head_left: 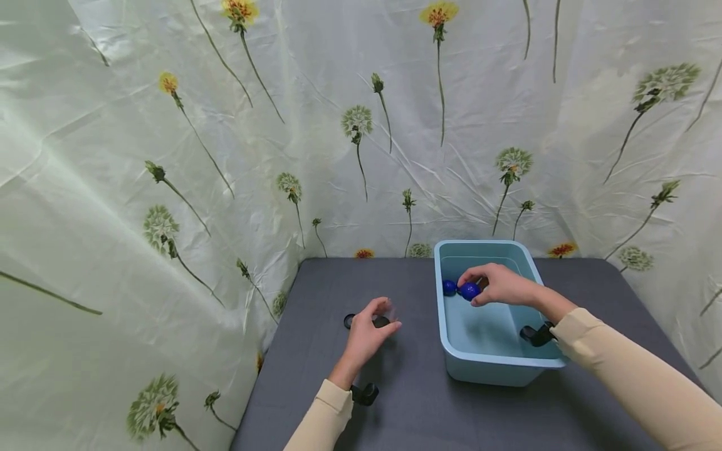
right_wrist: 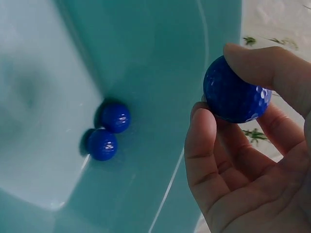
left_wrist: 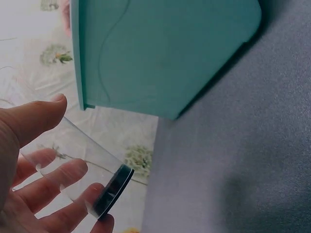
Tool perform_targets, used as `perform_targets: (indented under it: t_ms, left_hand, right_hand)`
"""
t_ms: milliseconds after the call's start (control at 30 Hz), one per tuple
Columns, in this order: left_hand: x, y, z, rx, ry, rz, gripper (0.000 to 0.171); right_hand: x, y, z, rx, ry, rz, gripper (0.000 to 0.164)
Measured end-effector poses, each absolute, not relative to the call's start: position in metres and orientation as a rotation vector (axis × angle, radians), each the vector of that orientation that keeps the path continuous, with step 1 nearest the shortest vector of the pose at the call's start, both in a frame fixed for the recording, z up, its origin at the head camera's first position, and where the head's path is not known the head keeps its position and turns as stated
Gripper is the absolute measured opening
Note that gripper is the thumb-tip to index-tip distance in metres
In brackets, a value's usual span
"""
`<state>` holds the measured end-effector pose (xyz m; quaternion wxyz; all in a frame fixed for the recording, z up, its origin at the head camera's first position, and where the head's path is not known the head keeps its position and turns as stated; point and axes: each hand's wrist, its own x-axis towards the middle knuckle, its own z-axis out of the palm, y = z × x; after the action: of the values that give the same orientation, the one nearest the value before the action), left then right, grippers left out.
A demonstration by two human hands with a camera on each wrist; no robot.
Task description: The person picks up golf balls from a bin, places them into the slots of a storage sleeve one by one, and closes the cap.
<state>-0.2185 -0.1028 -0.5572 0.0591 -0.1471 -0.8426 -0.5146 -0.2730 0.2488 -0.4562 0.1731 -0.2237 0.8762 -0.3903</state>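
Observation:
My right hand (head_left: 504,287) pinches a dimpled blue golf ball (right_wrist: 235,92) between thumb and fingers, over the inside of a light blue plastic bin (head_left: 442,319). Two more blue balls (right_wrist: 115,117) lie side by side in a corner of the bin, as the right wrist view shows. Left of the bin, my left hand (head_left: 365,335) holds a clear cylindrical container (left_wrist: 90,141), fingers curled along one side and thumb on the other. The container has a black end (left_wrist: 115,191), tilted downward in the left wrist view. Its other end is hard to make out.
A dark grey tabletop (head_left: 417,401) carries the bin. Next to the left hand shows a small black ring (head_left: 349,321). White curtain with a dandelion print (head_left: 316,144) hangs behind and to the left. Each wrist wears a black camera mount (head_left: 365,394).

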Motion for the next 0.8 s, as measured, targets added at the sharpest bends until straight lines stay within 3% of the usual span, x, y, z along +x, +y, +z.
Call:
perform_targets:
  t_ms: [200,800]
  left_hand:
    - [-0.214,-0.101,-0.550,-0.440,-2.559,-1.551,0.047]
    - [-0.191,-0.098,-0.542,-0.509,-2.550,-1.509,0.054]
  right_hand:
    - [-0.264,0.249,-0.448,-0.680,2.558,-1.110,0.048]
    - [-0.220,0.214,-0.439,-0.721,2.545,-1.267,0.045]
